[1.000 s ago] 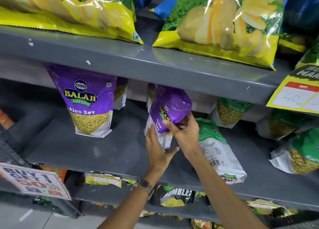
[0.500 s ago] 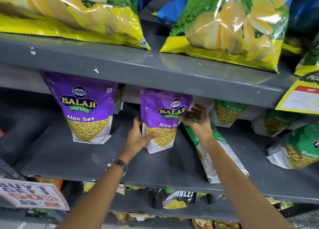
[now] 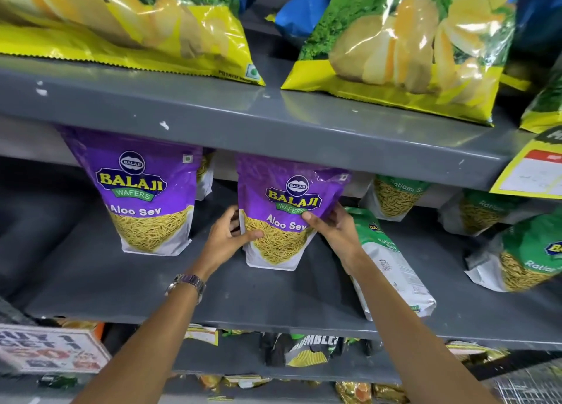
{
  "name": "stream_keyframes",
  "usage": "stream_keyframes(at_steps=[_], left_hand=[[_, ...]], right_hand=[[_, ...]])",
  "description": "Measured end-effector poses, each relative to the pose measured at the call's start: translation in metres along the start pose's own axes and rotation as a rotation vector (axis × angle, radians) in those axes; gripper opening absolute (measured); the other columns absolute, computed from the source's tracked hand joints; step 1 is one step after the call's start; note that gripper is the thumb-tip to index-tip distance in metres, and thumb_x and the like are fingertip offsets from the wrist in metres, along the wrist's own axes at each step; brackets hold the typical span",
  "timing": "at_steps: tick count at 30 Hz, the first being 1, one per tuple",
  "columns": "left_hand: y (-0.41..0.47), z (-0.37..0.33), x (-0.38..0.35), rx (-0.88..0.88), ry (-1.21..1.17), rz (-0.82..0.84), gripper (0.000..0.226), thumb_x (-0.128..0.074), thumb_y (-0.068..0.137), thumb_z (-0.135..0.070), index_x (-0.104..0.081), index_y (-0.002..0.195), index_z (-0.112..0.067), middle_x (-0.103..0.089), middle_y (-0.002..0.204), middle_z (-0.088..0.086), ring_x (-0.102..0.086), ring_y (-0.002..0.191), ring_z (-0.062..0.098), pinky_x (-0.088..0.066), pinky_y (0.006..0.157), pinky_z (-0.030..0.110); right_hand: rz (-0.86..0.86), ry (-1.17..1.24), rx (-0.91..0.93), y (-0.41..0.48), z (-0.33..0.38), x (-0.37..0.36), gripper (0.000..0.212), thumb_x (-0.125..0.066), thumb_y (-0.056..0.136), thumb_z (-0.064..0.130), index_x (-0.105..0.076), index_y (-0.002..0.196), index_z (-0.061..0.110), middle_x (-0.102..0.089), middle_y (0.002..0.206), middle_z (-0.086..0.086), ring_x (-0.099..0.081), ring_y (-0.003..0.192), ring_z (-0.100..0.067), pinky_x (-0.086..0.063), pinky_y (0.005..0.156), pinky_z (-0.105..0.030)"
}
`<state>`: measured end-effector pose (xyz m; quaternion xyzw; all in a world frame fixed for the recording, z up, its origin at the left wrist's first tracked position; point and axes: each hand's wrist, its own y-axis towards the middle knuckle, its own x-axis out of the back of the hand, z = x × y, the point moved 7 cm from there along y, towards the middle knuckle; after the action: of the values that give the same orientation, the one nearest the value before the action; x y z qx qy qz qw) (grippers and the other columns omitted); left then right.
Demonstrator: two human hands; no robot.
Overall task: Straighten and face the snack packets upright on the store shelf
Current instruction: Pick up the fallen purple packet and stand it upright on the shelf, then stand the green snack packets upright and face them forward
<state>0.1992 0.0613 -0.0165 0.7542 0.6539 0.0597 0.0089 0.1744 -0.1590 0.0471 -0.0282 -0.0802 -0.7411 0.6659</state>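
A purple Aloo Sev packet point(image 3: 281, 218) stands upright on the grey middle shelf point(image 3: 152, 285), its front facing me. My left hand point(image 3: 226, 239) grips its lower left edge, thumb across the front. My right hand point(image 3: 333, 228) holds its right side, thumb on the front. A second purple Aloo Sev packet point(image 3: 146, 190) stands upright to the left, untouched. Right of my right hand a green Ratlami Sev packet point(image 3: 389, 263) lies flat, back side up, running toward the shelf's front edge.
More green Ratlami Sev packets point(image 3: 523, 251) lean at the right and behind. Big yellow chip bags point(image 3: 404, 47) lie on the shelf above. A yellow price tag point(image 3: 535, 172) hangs at right. A promo sign point(image 3: 48, 349) and crumpled packets sit below.
The purple packet, twisted sideways in both hands a second ago, now faces front and stands on the shelf. Both hands have stayed on its sides.
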Motion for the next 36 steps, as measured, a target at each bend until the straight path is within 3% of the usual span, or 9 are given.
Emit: stream_keyframes(at_steps=[6,11,14,17,21,23,25,29,36], left_hand=[[-0.014,0.003,-0.010,-0.033,-0.070,-0.078,0.060,-0.077,0.068,-0.039,-0.051,0.120,-0.026,-0.068,0.111,-0.017,-0.061,0.114,0.010,-0.048,0.101,0.036],[-0.080,0.015,-0.043,-0.058,-0.227,-0.523,0.071,-0.068,0.065,-0.064,-0.044,0.125,-0.035,-0.050,0.128,-0.009,-0.050,0.124,0.017,-0.041,0.105,0.038],[-0.106,0.019,-0.101,0.011,-0.212,-0.487,0.045,-0.066,0.073,-0.055,-0.048,0.112,-0.044,-0.056,0.117,-0.004,-0.057,0.109,0.021,-0.048,0.094,0.041],[-0.091,0.015,-0.159,0.177,-0.233,-0.331,0.036,-0.065,0.085,-0.020,-0.047,0.117,-0.022,-0.052,0.130,0.007,-0.055,0.110,0.014,-0.049,0.089,0.023],[-0.047,0.004,-0.209,0.460,-0.314,-0.220,0.052,-0.071,0.079,-0.019,-0.046,0.122,-0.004,-0.052,0.114,0.007,-0.052,0.104,0.020,-0.042,0.093,0.036],[-0.036,0.000,-0.227,0.560,-0.340,-0.124,0.016,-0.067,0.084,-0.022,-0.054,0.092,-0.016,-0.057,0.083,-0.004,-0.052,0.079,0.011,-0.043,0.079,0.033],[-0.031,0.000,-0.241,0.605,-0.346,-0.025,0.016,-0.066,0.083,-0.027,-0.057,0.076,-0.017,-0.061,0.062,-0.008,-0.053,0.065,0.009,-0.043,0.067,0.027],[-0.029,0.008,-0.233,0.570,-0.277,-0.086,0.025,-0.075,0.075,-0.022,-0.069,0.098,-0.014,-0.069,0.081,0.001,-0.063,0.075,0.014,-0.050,0.070,0.029],[-0.040,0.008,-0.233,0.492,-0.363,-0.218,0.043,-0.073,0.077,-0.022,-0.053,0.114,-0.017,-0.067,0.099,0.002,-0.062,0.093,0.019,-0.050,0.084,0.040]], right_hand=[[-0.048,0.045,0.019,0.000,-0.004,-0.002,0.041,-0.072,0.078,0.007,-0.056,0.115,0.006,-0.069,0.097,0.003,-0.066,0.078,0.009,-0.051,0.069,-0.009],[-0.088,0.062,0.009,-0.003,-0.011,0.017,0.053,-0.079,0.071,0.007,-0.051,0.116,0.006,-0.067,0.105,-0.002,-0.067,0.090,-0.002,-0.053,0.078,-0.016],[-0.280,0.006,-0.011,-0.003,-0.021,0.071,0.053,-0.079,0.072,0.012,-0.054,0.118,0.003,-0.063,0.115,-0.013,-0.061,0.103,-0.022,-0.052,0.081,-0.017],[-0.495,-0.303,-0.095,-0.004,-0.035,0.145,0.035,-0.074,0.078,0.015,-0.060,0.109,0.005,-0.065,0.112,-0.018,-0.061,0.106,-0.032,-0.046,0.082,-0.029],[-0.290,-0.501,-0.474,-0.006,-0.087,0.195,0.036,-0.072,0.080,0.030,-0.061,0.093,-0.001,-0.064,0.089,-0.017,-0.062,0.085,-0.026,-0.047,0.073,-0.027],[-0.165,-0.297,-0.601,-0.013,-0.116,0.198,0.052,-0.076,0.072,0.044,-0.065,0.084,-0.005,-0.069,0.080,-0.018,-0.067,0.069,-0.029,-0.054,0.061,-0.030],[-0.108,-0.174,-0.669,-0.017,-0.139,0.204,0.069,-0.082,0.057,0.055,-0.067,0.093,-0.001,-0.073,0.092,-0.023,-0.072,0.075,-0.035,-0.061,0.058,-0.046],[-0.013,-0.028,-0.689,-0.018,-0.149,0.200,0.093,-0.091,0.026,0.053,-0.069,0.101,0.003,-0.074,0.097,-0.019,-0.072,0.083,-0.035,-0.058,0.078,-0.056],[0.114,0.087,-0.477,-0.022,-0.111,0.211,0.082,-0.093,0.036,0.041,-0.067,0.107,0.009,-0.068,0.115,-0.013,-0.069,0.093,-0.023,-0.054,0.084,-0.037]])
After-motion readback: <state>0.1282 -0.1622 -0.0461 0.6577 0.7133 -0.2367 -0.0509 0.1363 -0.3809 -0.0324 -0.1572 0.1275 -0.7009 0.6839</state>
